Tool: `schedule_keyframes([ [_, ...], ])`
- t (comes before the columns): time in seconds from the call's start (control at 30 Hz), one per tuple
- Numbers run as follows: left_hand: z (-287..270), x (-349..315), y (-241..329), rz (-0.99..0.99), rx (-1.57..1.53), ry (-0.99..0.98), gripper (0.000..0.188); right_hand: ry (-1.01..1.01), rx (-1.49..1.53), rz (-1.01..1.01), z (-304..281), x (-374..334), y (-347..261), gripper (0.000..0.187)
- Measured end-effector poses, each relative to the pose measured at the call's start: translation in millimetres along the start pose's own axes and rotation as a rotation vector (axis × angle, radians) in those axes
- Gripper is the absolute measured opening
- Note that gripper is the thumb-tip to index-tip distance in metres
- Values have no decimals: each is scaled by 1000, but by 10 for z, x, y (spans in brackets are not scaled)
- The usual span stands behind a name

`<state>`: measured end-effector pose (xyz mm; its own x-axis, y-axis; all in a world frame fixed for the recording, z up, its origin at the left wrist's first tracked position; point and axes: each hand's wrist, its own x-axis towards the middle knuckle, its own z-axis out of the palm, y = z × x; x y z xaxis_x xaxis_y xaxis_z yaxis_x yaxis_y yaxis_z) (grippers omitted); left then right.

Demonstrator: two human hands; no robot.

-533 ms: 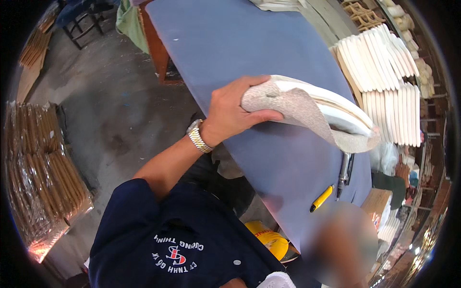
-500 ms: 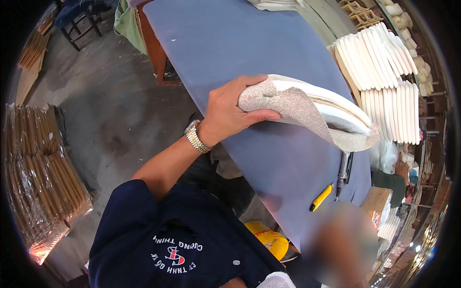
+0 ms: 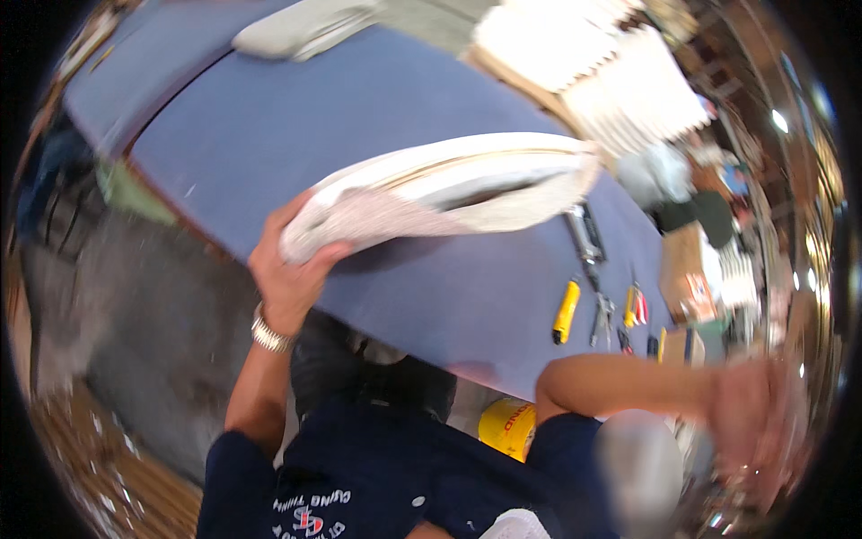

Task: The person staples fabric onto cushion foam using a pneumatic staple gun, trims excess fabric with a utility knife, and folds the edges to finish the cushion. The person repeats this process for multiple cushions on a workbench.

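My left hand point(image 3: 289, 268) is closed around the left end of a curved padded panel point(image 3: 503, 148), its thumb on the near side. The panel has white padding and a beige woven fabric cover point(image 3: 386, 214) wrapped partly over it, with a gap between fabric and padding along the near side. It is held over the blue table point(image 3: 359, 99). Off the table's right end, my right hand point(image 3: 763, 422) is smeared by motion, so its fingers cannot be made out. Beyond the panel's right end lie a metal tool point(image 3: 584, 235) and a yellow utility knife point(image 3: 566, 312).
Small hand tools with red and yellow handles point(image 3: 636, 305) lie on the table's right part. White padded pieces point(image 3: 628, 94) are stacked at the back right, near a cardboard box point(image 3: 688, 274). A folded light fabric piece point(image 3: 305, 27) rests at the far edge. Below stands a yellow bucket point(image 3: 508, 429).
My view has swung to the right. My left hand still grips the panel, which now lies further left in view. My right arm has come into sight, stretched out to the right.
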<state>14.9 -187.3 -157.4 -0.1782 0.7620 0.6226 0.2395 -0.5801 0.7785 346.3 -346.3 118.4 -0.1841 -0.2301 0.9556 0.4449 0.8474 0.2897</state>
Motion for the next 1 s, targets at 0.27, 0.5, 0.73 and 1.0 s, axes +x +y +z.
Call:
schedule_keyframes([
  [0.27,-48,-43,-96,13,22,14,83,212,-33,1386,274,-2471,1983,63],
  [0.5,-132,-248,-253,120,90,-11,91,602,507,1452,386,-3534,1944,67],
  [0.73,-461,-425,-374,268,329,-221,96,749,625,1584,45,-3602,1321,74],
  [1.0,-733,-404,-322,139,589,-549,88,891,721,1686,70,-3637,1058,78],
])
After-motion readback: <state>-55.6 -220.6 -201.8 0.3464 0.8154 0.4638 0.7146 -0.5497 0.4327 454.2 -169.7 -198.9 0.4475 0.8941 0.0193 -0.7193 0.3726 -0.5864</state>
